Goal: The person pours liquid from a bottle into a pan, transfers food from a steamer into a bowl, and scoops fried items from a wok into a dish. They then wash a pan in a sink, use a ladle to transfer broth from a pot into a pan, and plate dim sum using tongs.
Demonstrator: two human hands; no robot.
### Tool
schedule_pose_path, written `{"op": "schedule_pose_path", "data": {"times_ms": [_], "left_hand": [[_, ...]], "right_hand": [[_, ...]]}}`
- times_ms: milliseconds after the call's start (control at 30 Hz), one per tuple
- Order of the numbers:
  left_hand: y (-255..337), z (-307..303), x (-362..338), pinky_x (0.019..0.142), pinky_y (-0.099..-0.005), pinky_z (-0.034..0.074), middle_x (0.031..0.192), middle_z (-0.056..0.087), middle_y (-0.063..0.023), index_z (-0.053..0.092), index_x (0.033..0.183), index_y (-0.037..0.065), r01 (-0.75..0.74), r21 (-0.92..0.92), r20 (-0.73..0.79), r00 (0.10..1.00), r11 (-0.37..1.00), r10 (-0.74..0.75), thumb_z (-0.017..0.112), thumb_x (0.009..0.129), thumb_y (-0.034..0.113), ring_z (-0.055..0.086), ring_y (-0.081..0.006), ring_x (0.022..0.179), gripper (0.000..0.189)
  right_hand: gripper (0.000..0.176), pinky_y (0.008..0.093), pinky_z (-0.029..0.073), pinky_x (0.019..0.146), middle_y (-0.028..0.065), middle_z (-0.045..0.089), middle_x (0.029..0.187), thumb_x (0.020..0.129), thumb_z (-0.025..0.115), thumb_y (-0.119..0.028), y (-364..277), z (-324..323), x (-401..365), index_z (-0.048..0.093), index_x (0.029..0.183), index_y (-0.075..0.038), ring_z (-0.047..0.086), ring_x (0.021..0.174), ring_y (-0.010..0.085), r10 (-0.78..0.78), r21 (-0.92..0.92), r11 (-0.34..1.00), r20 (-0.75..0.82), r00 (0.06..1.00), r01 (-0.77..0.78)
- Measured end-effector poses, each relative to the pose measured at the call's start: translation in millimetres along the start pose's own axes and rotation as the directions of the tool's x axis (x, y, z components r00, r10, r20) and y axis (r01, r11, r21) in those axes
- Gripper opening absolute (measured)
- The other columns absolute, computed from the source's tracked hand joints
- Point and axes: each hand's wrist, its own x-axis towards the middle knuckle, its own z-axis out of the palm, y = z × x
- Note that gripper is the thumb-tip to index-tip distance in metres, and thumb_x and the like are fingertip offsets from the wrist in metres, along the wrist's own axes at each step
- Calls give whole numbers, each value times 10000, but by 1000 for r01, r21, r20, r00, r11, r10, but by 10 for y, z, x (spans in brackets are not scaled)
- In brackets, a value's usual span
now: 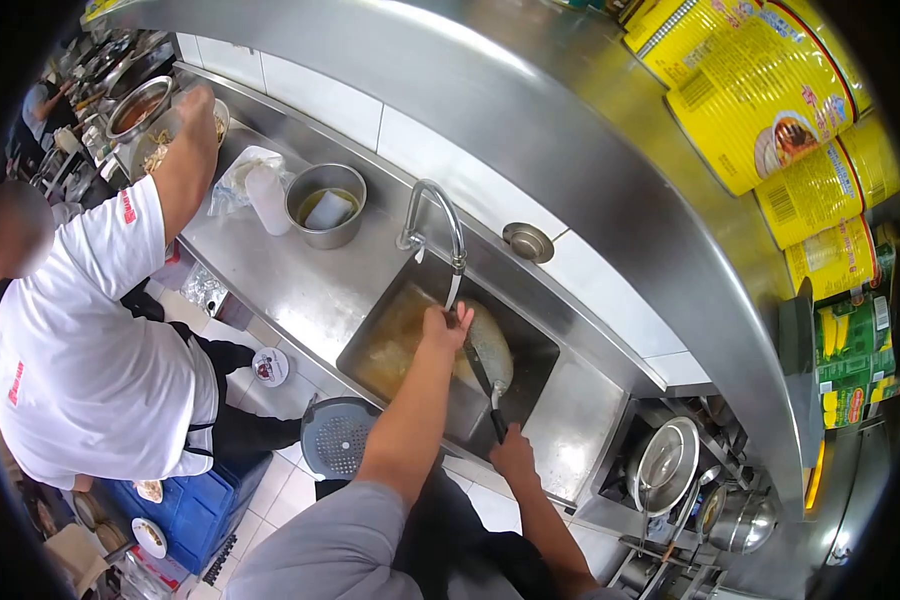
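My right hand (pixel 513 455) is closed round the black handle of a long utensil (pixel 499 422), which slants up across the sink (pixel 542 372). Water runs from the curved faucet (pixel 456 240) onto my left hand (pixel 448 326). The fingers of that hand are curled close to the utensil's far end, and what they hold is too small to tell. Under the utensil, a large rounded metal vessel (pixel 492 338) leans inside the sink. Cloudy brownish water (pixel 390 345) lies to its left.
On the counter (pixel 260 250) stand a metal pot (pixel 327 205) and a translucent bottle (pixel 266 200). A co-worker (pixel 100 350) reaches over a bowl at left. Yellow cans (pixel 760 110) line the upper shelf. A gray perforated basket (pixel 340 440) is below the counter's front edge.
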Motion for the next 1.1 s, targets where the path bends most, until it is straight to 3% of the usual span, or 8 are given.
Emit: {"op": "schedule_pose_path", "data": {"times_ms": [167,300,467,600,700,867,900,1100], "left_hand": [[156,368,-18,800,-514,549,912,572,-90,594,993,117,122,349,-89,991,929,-96,511,951,282,662,-251,822,189],[474,-145,-367,749,-485,560,878,586,-89,603,954,114,148,773,-47,983,618,-177,542,899,223,655,-231,773,137],[901,-671,-757,824,-422,570,1015,644,-186,582,1232,33,-102,973,122,989,-208,87,535,946,252,681,-269,853,363],[1032,-715,-1167,981,-452,534,1172,706,-208,494,1469,18,-207,449,498,866,-869,51,509,996,406,695,-359,1089,611],[831,-696,-1528,1062,-497,476,1245,694,-207,468,1507,42,-279,201,314,926,-939,-208,518,986,474,633,-412,1218,678],[850,-775,-1213,946,-448,553,1241,716,-161,664,1335,100,-53,-103,255,964,-993,-78,590,940,371,693,-291,1163,485],[933,-658,-1090,933,-441,558,1243,717,-156,682,1311,107,-22,-112,312,948,-993,-56,592,939,362,696,-277,1161,460],[589,-796,-1385,806,-436,593,1130,755,-152,759,1138,75,-230,-52,261,936,-972,-235,600,934,244,711,-266,1127,308]], "right_hand": [[397,528,565,710,268,692,859,864,698,-190,642,289,85,510,1145,18,706,783,453,-154,1,988,-143,978,155],[286,343,411,412,46,535,639,920,711,-205,599,72,171,494,1030,-54,509,451,173,-65,589,783,400,914,-201],[281,275,307,367,-23,440,598,960,705,-219,452,319,594,448,904,-120,399,411,76,-239,720,591,587,774,-363],[308,271,290,362,-25,453,625,976,702,-298,295,539,872,458,883,-135,387,403,71,-206,695,632,577,790,-343],[344,283,343,366,-18,461,630,969,697,-396,220,599,1009,536,1037,-99,411,402,87,-161,525,841,475,865,-132],[519,326,399,378,29,484,556,972,634,-527,35,374,949,586,1077,-21,475,386,137,-240,313,939,299,924,143],[622,360,443,430,117,613,632,981,590,-562,28,428,1014,594,1234,5,525,400,201,-209,270,955,326,922,122],[602,342,428,391,76,542,561,1006,552,-585,64,420,958,603,1042,13,523,385,178,-226,253,953,229,947,166]]}}
